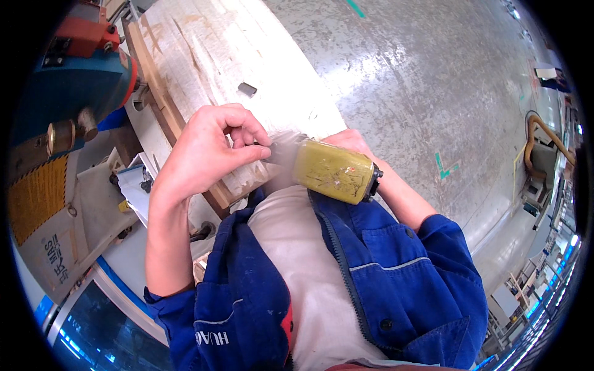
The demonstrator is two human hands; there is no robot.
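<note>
My right hand (348, 141) is wrapped round the far side of a worn, yellow-green boxy tool (331, 170) with a black end piece, held in front of my chest. The tool hides most of that hand's fingers. A grey, blurred part at its left end points toward my left hand (219, 139). The left thumb and fingertips are pinched together beside that blurred part, on something dark and too small to make out. Beyond my left hand, a small dark rectangular piece (247, 89) lies on the pale, scuffed workbench (284, 68).
To the left stands a blue-green and red machine (86, 80) with metal knobs. A wooden strip (154, 80) runs along the bench's left edge. Grey concrete floor (421, 93) with green tape marks spreads to the right. A brown hose (550, 139) hangs at the far right.
</note>
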